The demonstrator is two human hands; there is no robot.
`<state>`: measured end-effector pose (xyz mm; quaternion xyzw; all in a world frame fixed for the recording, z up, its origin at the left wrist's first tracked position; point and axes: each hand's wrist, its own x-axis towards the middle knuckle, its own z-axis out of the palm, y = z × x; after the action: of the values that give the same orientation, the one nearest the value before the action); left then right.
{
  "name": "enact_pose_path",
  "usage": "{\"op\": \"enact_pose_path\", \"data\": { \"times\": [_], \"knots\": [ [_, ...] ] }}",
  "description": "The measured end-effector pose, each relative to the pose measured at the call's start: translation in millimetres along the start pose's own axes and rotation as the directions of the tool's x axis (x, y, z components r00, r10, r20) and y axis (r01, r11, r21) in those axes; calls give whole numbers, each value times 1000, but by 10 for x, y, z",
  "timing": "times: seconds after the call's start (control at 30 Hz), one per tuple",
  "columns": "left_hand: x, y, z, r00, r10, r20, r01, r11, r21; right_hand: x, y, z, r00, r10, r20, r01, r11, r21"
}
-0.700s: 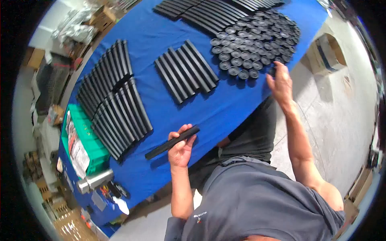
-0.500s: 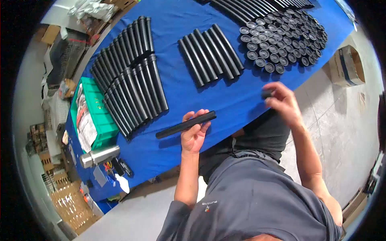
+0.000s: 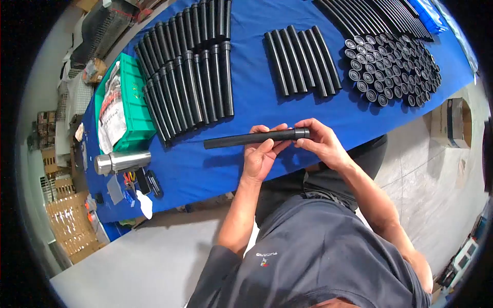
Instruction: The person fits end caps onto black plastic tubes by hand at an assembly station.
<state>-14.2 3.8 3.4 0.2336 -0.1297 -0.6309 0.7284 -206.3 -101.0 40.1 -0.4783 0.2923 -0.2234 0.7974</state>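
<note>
Over the front part of the blue-covered table, my left hand [image 3: 262, 156] is wrapped round a black tube [image 3: 228, 141] near its middle. At the tube's right end sits a black cap [image 3: 302, 133], gripped between the thumb and fingers of my right hand [image 3: 322, 143]. Tube and cap line up, nearly level across the view. Behind my hands lie several plain black tubes [image 3: 303, 61] side by side. Farther right stands a big cluster of round black caps [image 3: 393, 72]. On the left, two rows of tubes with caps on their far ends [image 3: 190, 87] are laid out.
A green bin [image 3: 139, 110] holding a cloth or bag stands at the table's left, with a steel bottle [image 3: 123, 161] and small tools [image 3: 141, 182] before it. More black tubes [image 3: 372, 18] lie at the back right. An open cardboard box [image 3: 452, 123] stands on the floor.
My right hand has moved left, bringing its cap onto the tube's right end. The tube has turned closer to level. The whole view has shifted somewhat.
</note>
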Motion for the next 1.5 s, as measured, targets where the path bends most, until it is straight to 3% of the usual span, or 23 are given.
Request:
{"op": "enact_pose_path", "data": {
  "times": [0.1, 0.2, 0.3, 0.4, 0.8, 1.0, 1.1, 1.2, 1.3, 1.43, 1.5],
  "knots": [
    [-13, -18, -32, 1000, 8, -12, -7, 999, 36, -24, -30, 4, 1000, 2, -19, -7, 965, -261],
    [-15, -41, -34, 1000, 19, -10, -18, 998, 60, -13, -50, 32, 951, -307, 35, 265, 751, -605],
    [-17, -32, -48, 1000, 6, -17, -5, 998, 66, -25, -175, 35, 974, -219, 64, 201, 694, -691],
    [-19, -34, -64, 1000, 7, -31, -5, 998, 58, 13, -180, 33, 976, -196, 89, 209, 756, -621],
    [-17, -77, -15, 996, 50, -78, -46, 998, 47, 56, -127, 64, 930, -343, 131, 333, 640, -692],
    [-26, -60, -21, 997, 46, -60, -41, 997, 70, 61, -129, -27, 981, -177, 75, 188, 792, -581],
    [-35, -59, -13, 998, 50, -27, -47, 992, 114, 107, -132, 16, 968, -223, 114, 249, 830, -499],
    [-76, 31, -12, 999, 39, -32, -36, 994, 104, 150, -129, 14, 998, -13, 58, 36, 908, -418],
    [-172, 231, -72, 995, 47, -85, -52, 997, -61, 163, -118, 21, 976, -190, 104, 216, 813, -540],
    [-241, 191, -242, 993, 112, -40, -114, 992, -61, 174, -92, 14, 910, -357, 210, 400, 625, -671],
    [-246, 173, -256, 991, 115, -64, -119, 990, -77, 185, -90, 27, 905, -365, 220, 408, 593, -694]
  ]
}}
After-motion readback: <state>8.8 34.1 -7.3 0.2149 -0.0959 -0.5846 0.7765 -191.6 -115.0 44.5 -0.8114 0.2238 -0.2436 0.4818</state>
